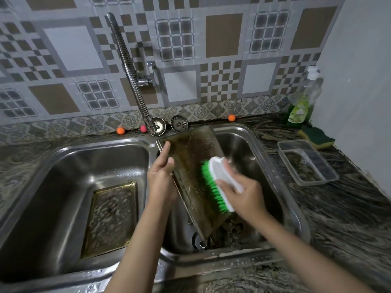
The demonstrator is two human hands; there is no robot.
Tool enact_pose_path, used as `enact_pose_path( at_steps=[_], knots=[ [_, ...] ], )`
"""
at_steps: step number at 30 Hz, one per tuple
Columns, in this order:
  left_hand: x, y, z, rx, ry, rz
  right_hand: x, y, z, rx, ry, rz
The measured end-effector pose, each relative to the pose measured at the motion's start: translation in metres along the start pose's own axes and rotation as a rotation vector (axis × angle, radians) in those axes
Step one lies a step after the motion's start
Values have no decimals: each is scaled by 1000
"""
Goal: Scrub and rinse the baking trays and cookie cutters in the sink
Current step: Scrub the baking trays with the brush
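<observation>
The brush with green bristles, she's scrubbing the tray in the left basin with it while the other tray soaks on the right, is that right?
The basins are swapped. In the head view, the brush scrubs the tilted tray in the right basin; the other tray lies in the left basin.

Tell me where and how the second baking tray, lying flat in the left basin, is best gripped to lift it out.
Probably by its near short rim. The second baking tray lies flat on the floor of the left basin, so only its raised rim offers a hold. Come from above on the near side, hooking fingertips under that rim and tilting it up. The left hand currently steadies the other tray.
</observation>
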State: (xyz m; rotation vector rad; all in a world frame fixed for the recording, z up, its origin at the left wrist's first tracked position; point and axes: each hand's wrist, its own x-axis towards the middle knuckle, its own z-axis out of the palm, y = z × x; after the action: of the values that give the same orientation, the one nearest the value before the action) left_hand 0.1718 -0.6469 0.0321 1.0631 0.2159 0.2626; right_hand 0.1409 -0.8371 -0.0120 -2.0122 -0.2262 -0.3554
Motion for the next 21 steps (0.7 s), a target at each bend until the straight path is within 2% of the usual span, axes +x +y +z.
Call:
enact_pose_path(
  at_steps=[2, 4, 7, 9, 10, 13, 15, 16, 21],
  knots=[
    [-3, 4, -1, -13, -23, 7, 15, 16, -14, -64, 114, 89],
    [-7, -1, 5, 37, -42, 34, 16, 3, -7, -16, 170, 94],
    [-6, -5, 7, 92, -18, 48, -25, -29, 24, 47, 25, -71],
    [1, 2, -1, 68, 2, 40, -56, -29, 27, 69, -106, -117],
    [5, 8, -8, 21, 13, 14, -58, -19, 20, 69, -110, -105],
    [8, 19, -21, -68, 21, -21, -31, 18, -4, -8, 45, 42],
    [1, 19, -16, -73, -9, -27, -13, 18, -7, -8, 180, 109],
    [-2, 16, -10, -64, -27, -26, -9, 7, 0, 18, 195, 110],
    [-4, 8, -14, 90, -56, -4, -54, -57, 53, 162, 1, -74]
  ],
)
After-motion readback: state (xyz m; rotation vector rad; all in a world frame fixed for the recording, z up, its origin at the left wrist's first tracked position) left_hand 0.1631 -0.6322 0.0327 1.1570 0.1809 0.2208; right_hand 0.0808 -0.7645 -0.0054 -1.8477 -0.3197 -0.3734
